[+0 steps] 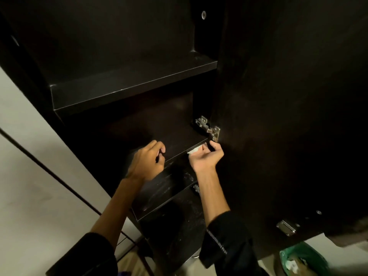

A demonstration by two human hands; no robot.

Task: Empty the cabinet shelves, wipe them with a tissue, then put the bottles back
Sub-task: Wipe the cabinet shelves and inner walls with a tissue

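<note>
Right now my right hand [206, 156] has its fingers pinched on the white tissue [194, 150] at the middle shelf's [179, 140] front edge; my left hand [148, 161] rests there, fingers loosely curled, empty.

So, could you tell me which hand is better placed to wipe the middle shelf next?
The right hand: it already holds the tissue against the front edge of the middle shelf, near the hinge. The left hand rests on that edge with nothing visible in it.
</note>
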